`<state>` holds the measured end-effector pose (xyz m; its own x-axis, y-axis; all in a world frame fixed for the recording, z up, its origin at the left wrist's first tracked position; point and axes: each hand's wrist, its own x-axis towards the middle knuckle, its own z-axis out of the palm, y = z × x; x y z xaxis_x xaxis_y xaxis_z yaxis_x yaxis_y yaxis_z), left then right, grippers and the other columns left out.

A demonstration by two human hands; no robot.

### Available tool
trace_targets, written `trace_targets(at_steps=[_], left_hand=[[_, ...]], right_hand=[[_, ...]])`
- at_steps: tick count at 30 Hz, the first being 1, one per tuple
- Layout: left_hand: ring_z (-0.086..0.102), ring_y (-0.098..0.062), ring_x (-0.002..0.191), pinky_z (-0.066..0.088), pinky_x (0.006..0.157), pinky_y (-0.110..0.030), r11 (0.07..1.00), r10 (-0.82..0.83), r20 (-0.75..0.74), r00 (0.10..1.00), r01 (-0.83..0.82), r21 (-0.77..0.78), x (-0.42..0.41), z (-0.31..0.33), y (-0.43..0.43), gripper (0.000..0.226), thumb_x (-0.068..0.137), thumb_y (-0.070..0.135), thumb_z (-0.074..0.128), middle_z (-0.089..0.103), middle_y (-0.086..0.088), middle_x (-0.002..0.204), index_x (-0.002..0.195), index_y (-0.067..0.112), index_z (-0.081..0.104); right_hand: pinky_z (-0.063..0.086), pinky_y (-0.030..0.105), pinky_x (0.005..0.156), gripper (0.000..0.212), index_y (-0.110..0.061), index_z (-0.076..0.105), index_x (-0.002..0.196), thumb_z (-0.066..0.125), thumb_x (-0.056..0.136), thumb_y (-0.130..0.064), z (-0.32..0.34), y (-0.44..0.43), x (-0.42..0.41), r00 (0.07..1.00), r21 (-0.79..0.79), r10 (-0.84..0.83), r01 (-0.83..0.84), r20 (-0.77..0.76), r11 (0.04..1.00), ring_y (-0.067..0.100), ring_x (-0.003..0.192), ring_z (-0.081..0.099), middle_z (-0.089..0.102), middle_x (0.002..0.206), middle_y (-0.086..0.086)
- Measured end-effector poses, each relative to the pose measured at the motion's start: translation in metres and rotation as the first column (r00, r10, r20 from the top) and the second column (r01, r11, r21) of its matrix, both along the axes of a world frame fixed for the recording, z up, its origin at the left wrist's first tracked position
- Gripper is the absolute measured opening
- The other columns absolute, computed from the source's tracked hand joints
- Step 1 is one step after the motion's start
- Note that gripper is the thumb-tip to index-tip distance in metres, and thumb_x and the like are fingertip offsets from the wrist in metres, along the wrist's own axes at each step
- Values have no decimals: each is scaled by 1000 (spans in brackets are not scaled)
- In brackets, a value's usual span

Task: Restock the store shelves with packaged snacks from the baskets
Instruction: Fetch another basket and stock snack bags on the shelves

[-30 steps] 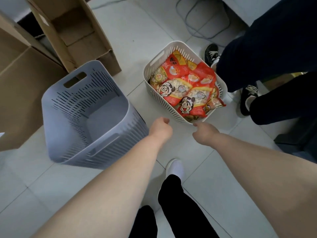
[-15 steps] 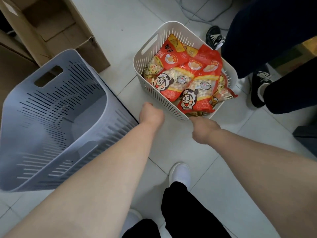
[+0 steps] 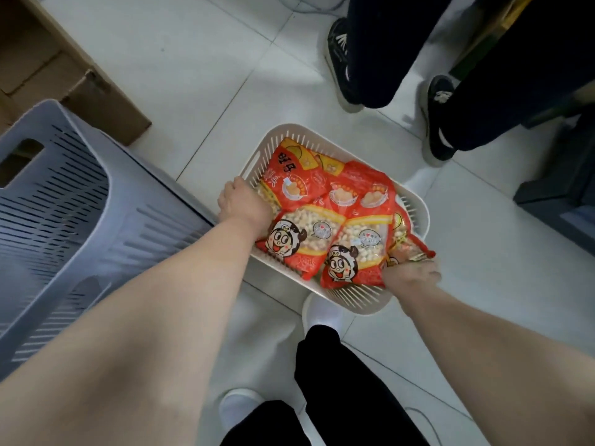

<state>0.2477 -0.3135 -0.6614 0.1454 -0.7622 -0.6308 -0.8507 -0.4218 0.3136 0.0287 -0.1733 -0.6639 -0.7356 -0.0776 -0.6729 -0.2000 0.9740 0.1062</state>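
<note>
Bags of snacks (image 3: 325, 226), red glossy plastic w/ yellow trim, a cartoon face at one corner and a clear window showing small pale round pieces, lie piled flat and overlapping in a white slotted plastic basket (image 3: 354, 296) on the pale tiled floor (image 3: 193, 59), approx. mid-frame, right in front of us. One bag's corner hangs over the near-right rim. Our left hand (image 3: 243, 206) is at the basket's left rim, just by the handle slot, fingers curled down over the edge and gripping it. Our right hand (image 3: 413, 275) sits on the near-right corner, knuckles up; its fingers are tucked under that overhanging bag, so we can't tell whether they clasp rim or bag. Just left of the basket, close to our left forearm, stands a big grey-blue slotted plastic bin (image 3: 80, 220), leaning, w/ a brown cardboard box (image 3: 106, 101) behind it. Beyond the basket, top right, another person's dark trouser legs and black sneakers (image 3: 438, 123) stand near its far side. Our own white shoe (image 3: 322, 312) is planted against the near wall, below the basket.
</note>
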Motion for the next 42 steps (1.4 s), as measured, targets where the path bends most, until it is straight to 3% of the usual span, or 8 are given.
trace_targets(at_steps=[3,7,15,19,24,28,32,42], left_hand=[[47,-37,125,43,103,-52,998,55,-5,998,-56,-15,-2,-7,-2,49,87,9,54,49,-18,133,134,4,40],[53,-39,119,46,100,-49,989,139,-42,989,-137,53,3,-16,-16,49,91,16,53,54,-18,131,137,5,38],[59,-36,108,54,89,-51,942,326,-159,932,-306,136,10,-38,-26,57,71,21,54,65,-15,113,127,11,52],[63,-37,101,56,84,-53,952,298,-203,933,-274,139,8,-26,-24,56,66,28,57,68,-14,106,121,14,59],[64,-38,95,56,87,-51,964,212,-213,954,-169,204,-26,122,5,28,81,6,57,65,-19,104,110,3,57],[62,-40,104,53,93,-52,965,114,-185,976,-64,255,-32,195,26,44,83,1,59,63,-23,116,126,-3,53],[58,-41,115,49,99,-51,968,6,-168,986,36,248,-47,280,49,43,87,0,64,59,-23,125,127,-6,50],[48,-38,127,41,100,-43,970,-185,-239,953,217,114,-88,451,149,46,88,-2,60,53,-21,135,133,-6,49]], right_hand=[[40,37,99,54,-3,22,143,48,97,-13,-12,12,1,950,-31,-188,201,250,979,28,122,44,42,134,15],[47,40,80,40,-7,44,131,48,91,-4,-20,19,-15,844,-162,-403,480,353,862,27,102,54,57,116,11],[47,43,101,31,-3,55,116,49,87,6,10,26,-35,830,-123,-428,496,357,860,27,107,56,59,109,14],[50,43,94,26,-3,55,116,52,90,0,59,32,-43,836,-170,-450,516,314,840,29,98,58,61,106,14],[42,30,58,18,-3,59,105,49,91,3,138,53,-50,804,-175,-484,562,345,808,27,84,58,63,104,15],[39,30,77,13,-3,52,104,47,94,5,205,80,-50,779,-210,-512,604,363,769,23,82,51,54,79,7],[35,29,55,13,-2,49,100,43,95,7,272,116,-49,772,-252,-520,620,366,743,19,67,47,49,74,7],[40,35,81,20,0,51,114,48,94,0,418,256,-29,683,-426,-619,729,388,536,26,95,54,59,105,12]])
